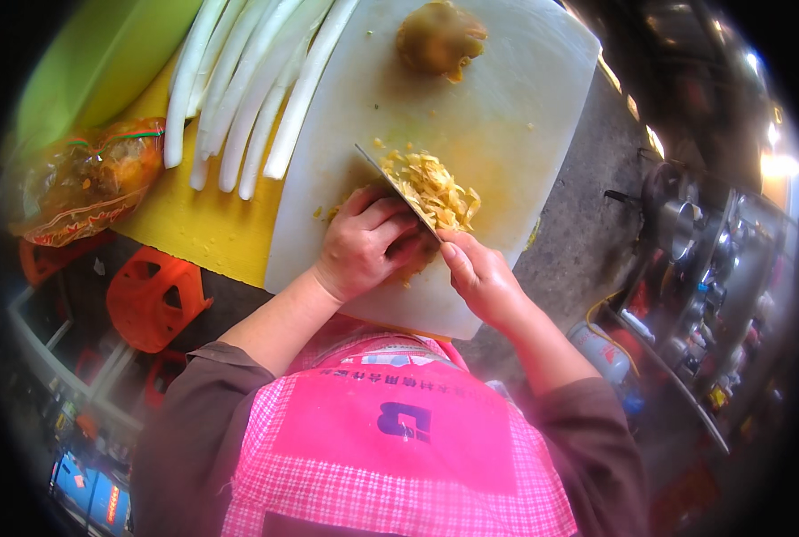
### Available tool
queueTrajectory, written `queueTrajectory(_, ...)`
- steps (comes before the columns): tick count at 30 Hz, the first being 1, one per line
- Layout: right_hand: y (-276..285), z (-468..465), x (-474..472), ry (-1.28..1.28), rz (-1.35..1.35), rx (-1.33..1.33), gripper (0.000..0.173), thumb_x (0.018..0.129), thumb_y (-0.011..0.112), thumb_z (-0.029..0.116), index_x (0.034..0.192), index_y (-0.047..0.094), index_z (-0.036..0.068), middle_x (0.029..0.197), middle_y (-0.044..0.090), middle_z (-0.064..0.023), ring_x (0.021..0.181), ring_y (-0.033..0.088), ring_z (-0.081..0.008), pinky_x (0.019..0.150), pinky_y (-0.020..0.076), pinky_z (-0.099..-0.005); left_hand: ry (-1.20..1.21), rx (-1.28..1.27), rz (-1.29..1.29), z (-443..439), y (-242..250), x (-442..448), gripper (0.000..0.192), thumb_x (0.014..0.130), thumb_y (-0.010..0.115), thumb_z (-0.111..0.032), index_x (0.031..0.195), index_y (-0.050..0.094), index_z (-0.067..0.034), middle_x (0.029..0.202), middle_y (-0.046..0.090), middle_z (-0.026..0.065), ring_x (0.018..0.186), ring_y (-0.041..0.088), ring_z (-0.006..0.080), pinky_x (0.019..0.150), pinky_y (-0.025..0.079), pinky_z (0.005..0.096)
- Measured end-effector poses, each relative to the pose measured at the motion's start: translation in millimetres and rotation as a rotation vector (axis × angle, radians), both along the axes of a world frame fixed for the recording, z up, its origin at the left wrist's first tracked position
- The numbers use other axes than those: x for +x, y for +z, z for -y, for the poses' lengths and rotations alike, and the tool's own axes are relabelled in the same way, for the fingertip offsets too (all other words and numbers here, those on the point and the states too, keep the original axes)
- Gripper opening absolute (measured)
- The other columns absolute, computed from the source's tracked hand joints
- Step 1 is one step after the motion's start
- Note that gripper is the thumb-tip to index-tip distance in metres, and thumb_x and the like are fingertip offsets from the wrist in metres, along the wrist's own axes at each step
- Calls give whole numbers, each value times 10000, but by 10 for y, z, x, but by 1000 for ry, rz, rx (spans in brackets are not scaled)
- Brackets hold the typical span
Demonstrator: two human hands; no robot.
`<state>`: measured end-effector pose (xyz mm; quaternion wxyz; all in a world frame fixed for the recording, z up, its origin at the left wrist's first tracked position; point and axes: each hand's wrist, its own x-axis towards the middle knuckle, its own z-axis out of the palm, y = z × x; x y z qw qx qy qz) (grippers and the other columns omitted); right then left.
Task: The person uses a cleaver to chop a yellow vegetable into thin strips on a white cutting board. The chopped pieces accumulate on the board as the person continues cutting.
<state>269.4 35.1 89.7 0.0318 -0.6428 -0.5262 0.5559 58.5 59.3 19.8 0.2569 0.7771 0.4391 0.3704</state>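
Observation:
My right hand [481, 272] grips a kitchen knife [399, 192], its blade standing on edge over the white cutting board [547, 87]. Close against the blade's left side, my left hand [371, 243] has its fingers curled down over food on the board; what lies beneath them is mostly hidden. Thin yellowish slices, apparently of a pickled vegetable [436, 191], form a loose pile on the blade's right side. Farther up the board sits a brownish, lumpy whole piece [440, 39], which looks like the same vegetable.
Long white stalks [238, 101] lie left of the board on a yellow surface [191, 228]. Beside them are a plastic bag of brownish-orange food [97, 178] and a green container [104, 60]. An orange plastic stool [154, 299] stands below left. Pots [678, 228] and a gas cylinder [597, 352] are at right.

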Motion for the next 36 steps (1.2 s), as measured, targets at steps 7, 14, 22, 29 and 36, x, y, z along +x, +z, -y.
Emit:
queueTrajectory(7, 480, 147, 330, -91, -38, -317, 459, 1070, 509, 383, 1370, 589, 45, 933, 702, -223, 809, 684, -306, 798, 540, -407, -21, 0, -33, -9, -33, -12, 292, 709, 815, -115, 989, 732, -119, 1107, 689, 53, 1103, 609, 310, 914, 545, 417)
queueTrajectory(14, 8, 110, 109, -1, -3, -44, 456, 1074, 502, 381, 1370, 593, 47, 955, 716, -217, 832, 687, -290, 808, 538, -417, -9, -8, -12, 0, 1, -9, 288, 703, 813, -115, 982, 742, -120, 1103, 689, 52, 1061, 626, 316, 910, 545, 418)
queueTrajectory(22, 342, 164, 297, -109, -19, -268, 425, 1063, 526, 352, 1339, 609, 40, 1018, 714, -237, 936, 687, -388, 848, 527, -431, 2, -1, -16, -3, -7, 5, 256, 693, 823, -105, 935, 741, -113, 1061, 702, 57, 1036, 643, 322, 898, 557, 420)
queueTrajectory(29, 77, 91, 77, -89, -56, -97, 407, 1070, 522, 323, 1343, 606, 34, 878, 697, -194, 784, 665, -297, 767, 527, -395, -5, 15, 5, -6, -9, 2, 239, 715, 795, -101, 943, 725, -117, 1053, 685, 49, 1029, 640, 307, 886, 563, 400)
queueTrajectory(36, 324, 147, 245, -115, -32, -270, 434, 1068, 531, 345, 1359, 594, 30, 865, 691, -174, 729, 647, -251, 749, 528, -386, 17, 1, 6, 11, -45, 4, 259, 693, 835, -118, 938, 751, -125, 1046, 709, 54, 1016, 653, 310, 900, 551, 410)
